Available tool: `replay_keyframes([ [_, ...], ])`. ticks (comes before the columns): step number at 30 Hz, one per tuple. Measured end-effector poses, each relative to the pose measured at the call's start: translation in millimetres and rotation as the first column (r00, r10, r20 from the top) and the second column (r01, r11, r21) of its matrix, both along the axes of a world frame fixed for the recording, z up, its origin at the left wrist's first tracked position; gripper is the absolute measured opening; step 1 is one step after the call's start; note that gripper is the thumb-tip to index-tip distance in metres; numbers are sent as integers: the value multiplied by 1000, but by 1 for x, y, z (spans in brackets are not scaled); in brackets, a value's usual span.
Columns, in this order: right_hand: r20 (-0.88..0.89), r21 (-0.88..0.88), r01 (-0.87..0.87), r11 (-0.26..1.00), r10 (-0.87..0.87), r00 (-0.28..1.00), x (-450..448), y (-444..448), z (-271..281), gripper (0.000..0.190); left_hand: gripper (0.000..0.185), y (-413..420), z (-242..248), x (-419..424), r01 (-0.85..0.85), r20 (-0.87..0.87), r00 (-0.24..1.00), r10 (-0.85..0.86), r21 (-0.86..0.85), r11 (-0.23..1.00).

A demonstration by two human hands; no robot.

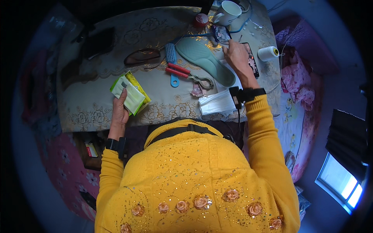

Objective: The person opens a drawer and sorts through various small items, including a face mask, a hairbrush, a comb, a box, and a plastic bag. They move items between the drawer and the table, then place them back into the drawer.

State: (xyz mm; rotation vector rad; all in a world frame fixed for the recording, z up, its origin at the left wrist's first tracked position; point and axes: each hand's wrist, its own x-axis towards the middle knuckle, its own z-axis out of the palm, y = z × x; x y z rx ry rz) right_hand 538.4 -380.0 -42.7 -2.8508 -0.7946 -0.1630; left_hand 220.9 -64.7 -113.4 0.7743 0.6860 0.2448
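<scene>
My left hand (119, 112) holds flat green, white and yellow soft packets (130, 94) over the table's front left part, the thumb pressed on top. Near the back right, my right hand (239, 56) has its fingertips at the near edge of a small dark plastic packet (222, 33) and seems to pinch it. Beside that hand a smartphone (251, 59) lies with its screen lit. A pale green shoe insole (201, 54) lies to its left. Under my right wrist are pleated white sheets (217, 102).
On the patterned tablecloth (87, 96) lie a blue brush (170, 54), a red-handled metal gripping tool (178, 70), glasses (142, 56) and crumpled pinkish paper (198, 89). A white mug (230, 12), a red roll (201, 19) and a white thread spool (266, 54) stand or lie at the right.
</scene>
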Motion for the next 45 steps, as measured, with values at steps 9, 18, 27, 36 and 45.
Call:
replay_keyframes([
  [9, 71, -196, 28, 980, -15, 997, 45, 28, -38, 43, 45, -2, -6, -3, 2, 5, 1000, -2, 11, 1000],
  [18, 154, 205, 136, 969, -170, 973, 34, -9, -10, 24, 46, -3, -2, -1, 1, 26, 1000, -2, 54, 999],
  [27, -605, 700, 409, 586, 183, 775, 17, -3, -24, 27, 45, -3, -7, -4, -16, -5, 1000, 16, 29, 999],
  [36, -50, 744, 83, 663, -69, 996, 5, -15, 10, 24, 36, -11, 26, -33, 113, 106, 985, -133, 178, 978],
  [45, -658, 687, -55, 724, 653, 374, -182, 135, 54, 16, 37, -26, 94, -74, 198, 244, 909, -338, 461, 865],
])
